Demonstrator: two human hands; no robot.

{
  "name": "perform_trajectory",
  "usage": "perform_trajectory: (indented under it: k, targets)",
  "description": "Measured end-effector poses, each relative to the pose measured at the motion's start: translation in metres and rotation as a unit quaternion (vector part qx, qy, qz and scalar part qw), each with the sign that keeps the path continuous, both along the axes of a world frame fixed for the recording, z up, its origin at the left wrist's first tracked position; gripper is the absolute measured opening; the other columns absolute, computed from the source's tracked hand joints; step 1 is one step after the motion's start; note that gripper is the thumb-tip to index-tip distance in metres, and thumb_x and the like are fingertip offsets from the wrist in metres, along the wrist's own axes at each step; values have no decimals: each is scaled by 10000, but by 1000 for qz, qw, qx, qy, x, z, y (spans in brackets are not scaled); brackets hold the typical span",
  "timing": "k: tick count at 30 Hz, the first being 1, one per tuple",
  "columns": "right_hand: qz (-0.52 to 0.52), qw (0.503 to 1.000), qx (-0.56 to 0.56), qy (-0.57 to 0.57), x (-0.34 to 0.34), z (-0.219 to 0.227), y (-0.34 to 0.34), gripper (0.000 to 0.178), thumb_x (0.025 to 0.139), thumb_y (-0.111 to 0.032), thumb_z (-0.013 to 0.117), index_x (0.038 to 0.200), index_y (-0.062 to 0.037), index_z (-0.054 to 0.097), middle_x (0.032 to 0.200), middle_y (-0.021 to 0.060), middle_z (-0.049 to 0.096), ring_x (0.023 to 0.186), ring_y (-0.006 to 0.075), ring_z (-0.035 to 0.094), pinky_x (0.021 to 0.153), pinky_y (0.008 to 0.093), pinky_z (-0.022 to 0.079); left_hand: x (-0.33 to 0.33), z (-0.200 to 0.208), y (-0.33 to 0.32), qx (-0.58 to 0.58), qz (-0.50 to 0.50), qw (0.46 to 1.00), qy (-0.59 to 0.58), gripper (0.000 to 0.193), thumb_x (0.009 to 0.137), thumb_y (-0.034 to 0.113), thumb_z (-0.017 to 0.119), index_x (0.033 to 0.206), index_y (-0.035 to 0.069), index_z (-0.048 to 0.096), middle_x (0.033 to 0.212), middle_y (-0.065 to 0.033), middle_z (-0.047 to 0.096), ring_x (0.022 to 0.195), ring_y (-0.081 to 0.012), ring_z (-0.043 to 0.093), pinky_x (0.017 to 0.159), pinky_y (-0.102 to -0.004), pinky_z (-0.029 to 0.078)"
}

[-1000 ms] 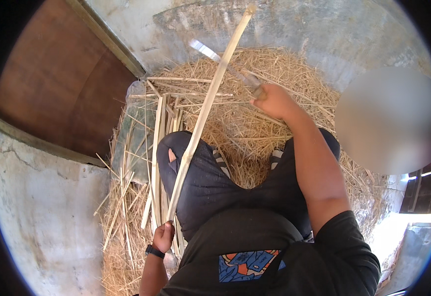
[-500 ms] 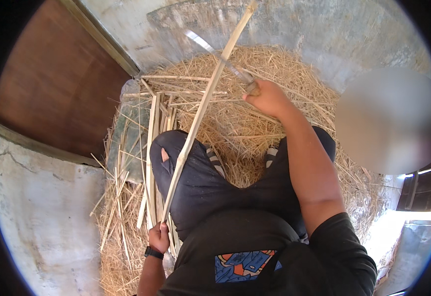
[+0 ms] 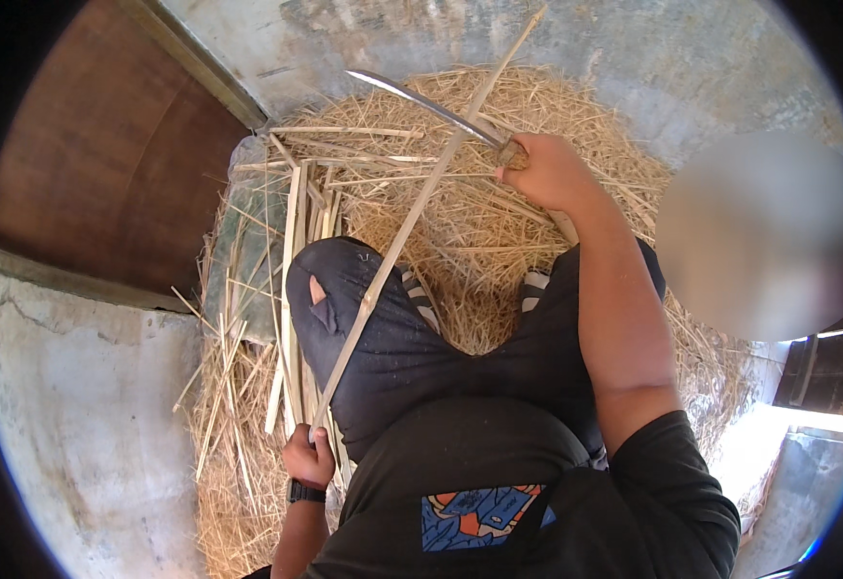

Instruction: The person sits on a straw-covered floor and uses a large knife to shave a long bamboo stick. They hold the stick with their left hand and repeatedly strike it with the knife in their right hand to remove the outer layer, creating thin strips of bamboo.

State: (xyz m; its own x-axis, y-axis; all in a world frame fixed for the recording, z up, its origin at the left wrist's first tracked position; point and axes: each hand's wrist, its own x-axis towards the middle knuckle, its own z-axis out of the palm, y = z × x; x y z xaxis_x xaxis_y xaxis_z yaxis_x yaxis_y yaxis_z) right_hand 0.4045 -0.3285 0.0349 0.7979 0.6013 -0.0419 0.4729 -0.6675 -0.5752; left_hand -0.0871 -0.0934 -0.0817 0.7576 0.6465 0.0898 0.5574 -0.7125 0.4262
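Gripping a strip (image 3: 406, 230), slanted over the thigh (image 3: 341, 270), in the lowered left hand (image 3: 309, 457); clutching a knife (image 3: 439, 109) across it, perhaps touching, in the outstretched right hand (image 3: 549, 174). Amid straw (image 3: 479, 314), facing a stained wall (image 3: 624, 58).

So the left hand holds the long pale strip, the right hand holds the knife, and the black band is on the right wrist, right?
Not quite: the head view shows the black band on the left wrist. The rest is right: the left hand holds the long pale strip, and the right hand holds the knife.
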Motion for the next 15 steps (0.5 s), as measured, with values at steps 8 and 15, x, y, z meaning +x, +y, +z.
perform_trajectory:
  k: [8,15]
  targets:
    - [201,979,-26,14,-21,-6,9,381,833,-325,786,1070,-41,695,869,116,692,885,262,673,793,415,518,-5,-17,0,-27,3,999,-23,402,968,396,569,835,17,581,639,-236,583,613,-468,600,549,-490,463]
    - [-49,992,105,47,11,-19,0,397,833,-337,789,1097,-53,705,888,119,699,895,273,679,835,415,517,-6,-9,20,-123,-40,992,-4,503,1017,447,536,766,11,546,591,-153,530,551,-310,553,538,-418,426]
